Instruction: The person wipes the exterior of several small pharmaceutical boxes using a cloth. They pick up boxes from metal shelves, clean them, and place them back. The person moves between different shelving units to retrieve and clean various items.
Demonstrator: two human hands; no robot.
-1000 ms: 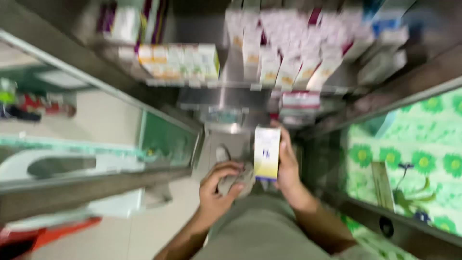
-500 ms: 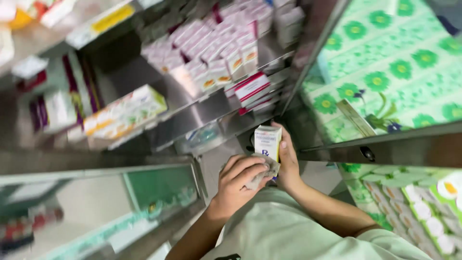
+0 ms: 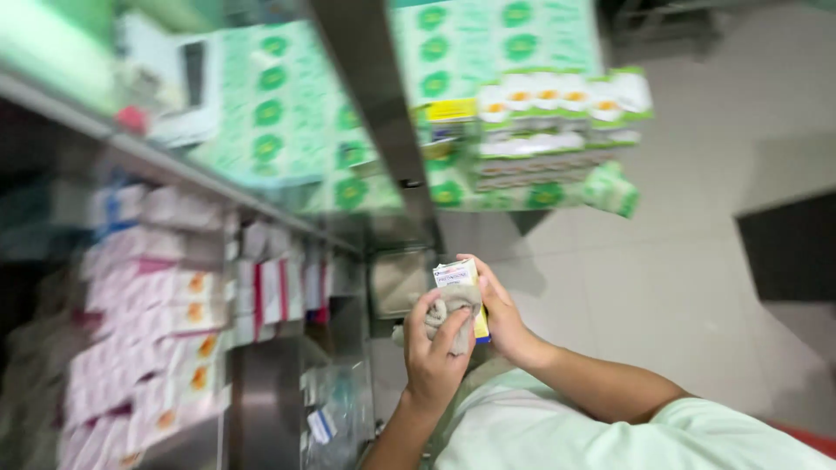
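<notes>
The right hand (image 3: 501, 318) clasps a small white carton (image 3: 461, 292) from behind, fingers curled round its far edge, while the left hand (image 3: 435, 352) presses a crumpled grey cloth (image 3: 444, 315) against the carton's near face, fist closed on the cloth. The carton stands roughly upright — its long axis runs near vertical, tilted a little to the left at the top, with a coloured end flap uppermost and a yellow and blue edge showing at the lower right. It is held in the air in front of the person's chest, just right of the shelf front. Both forearms rise from the lower frame and meet at the carton — the right one bent in from a pale green sleeve (image 3: 557, 431). To the left, blurred shelves (image 3: 261, 396) carry rows of pink-and-white boxes (image 3: 165, 305); above hang green-patterned packs (image 3: 531, 113).
</notes>
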